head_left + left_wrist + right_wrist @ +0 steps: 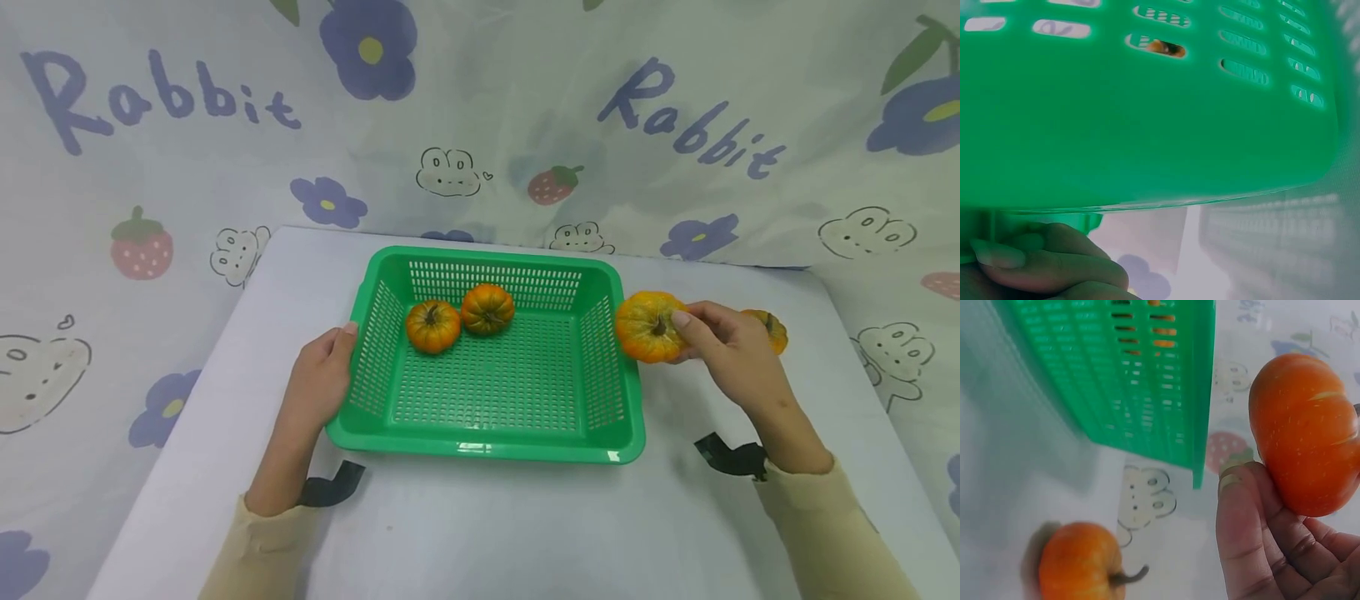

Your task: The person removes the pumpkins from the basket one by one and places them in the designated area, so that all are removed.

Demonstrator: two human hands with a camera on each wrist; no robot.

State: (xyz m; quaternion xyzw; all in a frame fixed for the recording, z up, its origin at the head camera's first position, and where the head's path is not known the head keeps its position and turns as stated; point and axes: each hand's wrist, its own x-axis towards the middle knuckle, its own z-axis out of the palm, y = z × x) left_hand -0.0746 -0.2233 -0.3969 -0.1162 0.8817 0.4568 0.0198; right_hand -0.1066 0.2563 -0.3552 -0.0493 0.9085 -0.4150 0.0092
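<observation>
My left hand (321,375) grips the left rim of a green plastic basket (487,446); in the left wrist view its curled fingers (1054,269) sit under the rim. Two small orange pumpkins lie inside the basket at the back left, one pumpkin (433,327) beside another pumpkin (487,309). At the basket's right rim, my right hand (731,350) holds a third pumpkin (649,327) between thumb and fingers. The right wrist view shows that held pumpkin (1304,434) raised outside the basket wall. Another pumpkin (772,332) stands on the table, partly hidden behind my right hand.
The basket stands on a white table (480,533) with its slotted walls upright. Behind the table hangs a pale cloth (495,50) printed with flowers, rabbits and strawberries. A dark strap (731,457) hangs at my right wrist, and another strap (333,485) at my left.
</observation>
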